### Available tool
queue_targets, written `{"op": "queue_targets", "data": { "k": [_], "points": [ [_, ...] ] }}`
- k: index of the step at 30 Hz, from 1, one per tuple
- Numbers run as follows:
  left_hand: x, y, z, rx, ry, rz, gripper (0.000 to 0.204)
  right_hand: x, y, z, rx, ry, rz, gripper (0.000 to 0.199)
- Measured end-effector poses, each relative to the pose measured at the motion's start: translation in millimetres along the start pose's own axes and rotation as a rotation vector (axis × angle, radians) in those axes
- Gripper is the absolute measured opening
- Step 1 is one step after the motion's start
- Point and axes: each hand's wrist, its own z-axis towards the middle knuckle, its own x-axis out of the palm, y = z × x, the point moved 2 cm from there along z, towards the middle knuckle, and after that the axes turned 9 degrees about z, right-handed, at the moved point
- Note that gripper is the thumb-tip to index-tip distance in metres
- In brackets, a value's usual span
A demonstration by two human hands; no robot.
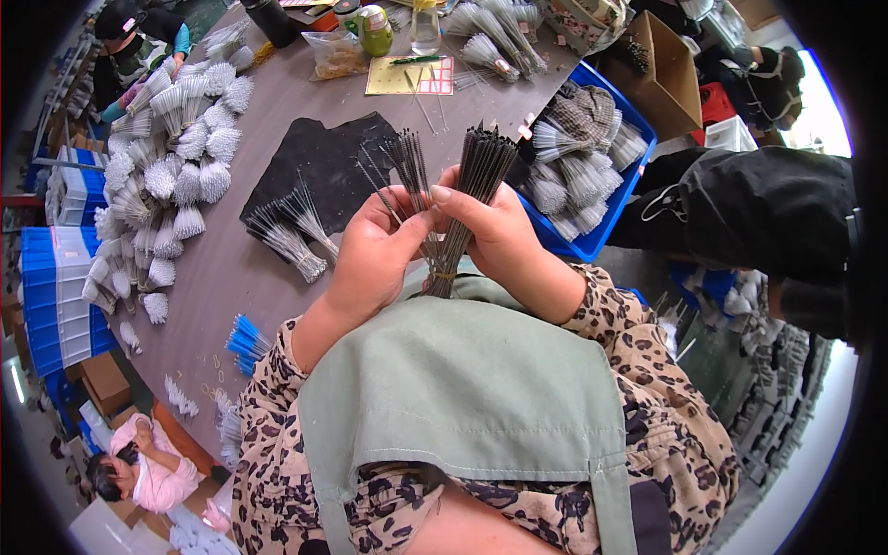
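Note:
In front of my chest I hold a bundle of thin wire brushes (483, 166) with dark bristly tips pointing away from me. My right hand (507, 231) is wrapped round the thicker part of the bundle, its thumb lying across the front. My left hand (375, 245) is closed on a smaller, fanned-out group of the brushes (409, 162), with a few stems splayed to its left. The two thumbs nearly meet. Below the hands the stems come together at a band (442, 276), close to my green apron (462, 379).
Two loose bundles (289, 242) lie on a black cloth (310, 153). White-tipped bundles (190, 139) are heaped at the table's left. A blue crate (592, 248) with more bundles stands right. Patterned card (384, 79), green container (375, 32) and glass jar (425, 32) sit at the back. Other people are around.

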Motion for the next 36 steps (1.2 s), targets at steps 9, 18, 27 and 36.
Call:
{"op": "queue_targets", "data": {
  "k": [9, 18, 27, 36],
  "points": [
    [-16.4, -25.8, -0.3, 0.019, 0.019, 0.275, 0.011, -32.7, 39.5, 12.5, 0.041, 0.012, 0.224, 0.034],
    [-16.7, -22.3, -5.8, -0.076, 0.085, 0.307, 0.014, 41.1, 97.5, 32.0, -0.289, 0.225, -1.092, 0.028],
    [-22.7, -28.1, -9.8, -0.157, 0.053, 0.12, 0.016, 25.8, 86.3, 31.7, -0.151, 0.184, -0.834, 0.019],
    [-17.0, -26.9, -11.7, -0.153, 0.053, 0.165, 0.017, 21.5, 87.7, 35.3, -0.099, 0.175, -0.918, 0.016]
  ]
}}
